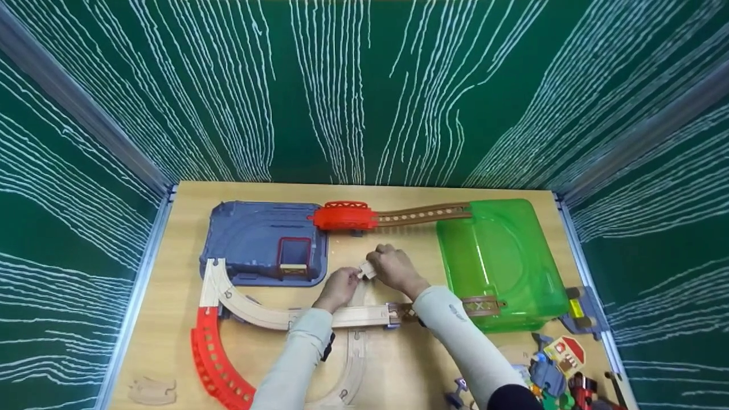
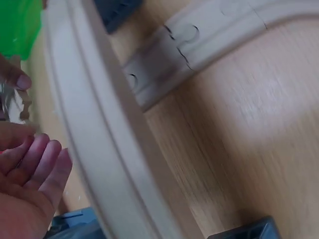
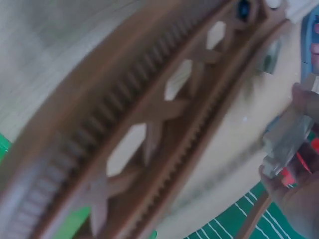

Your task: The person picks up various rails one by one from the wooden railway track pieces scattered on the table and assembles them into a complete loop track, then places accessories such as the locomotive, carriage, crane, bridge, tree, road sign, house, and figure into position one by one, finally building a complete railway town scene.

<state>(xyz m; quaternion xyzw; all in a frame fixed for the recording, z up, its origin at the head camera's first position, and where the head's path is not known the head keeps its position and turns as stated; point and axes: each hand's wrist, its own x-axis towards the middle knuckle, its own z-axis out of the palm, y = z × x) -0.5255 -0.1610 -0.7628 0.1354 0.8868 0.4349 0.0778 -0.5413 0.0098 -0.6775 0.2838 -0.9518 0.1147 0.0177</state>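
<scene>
Near the middle of the table, a short pale wooden train track piece (image 1: 368,270) is between my two hands. My right hand (image 1: 396,269) grips it from the right, and its fingers (image 3: 300,164) curl around the piece in the right wrist view. From the left, my left hand (image 1: 340,287) pinches the near end at the fingertips, its other fingers (image 2: 42,157) loosely bent in the left wrist view. Just below the hands runs a raised wooden track (image 1: 359,316), joined to a brown trestle track (image 1: 481,306) on the right. Part of a lower wooden track (image 1: 356,347) passes underneath.
A grey-blue base (image 1: 245,228) stands back left, linked by a red bridge (image 1: 344,216) and brown track (image 1: 421,215) to a green translucent bin (image 1: 512,256). Red curved track (image 1: 213,347) lies front left, near a loose wooden piece (image 1: 152,392). Assorted toys (image 1: 549,376) crowd the front right.
</scene>
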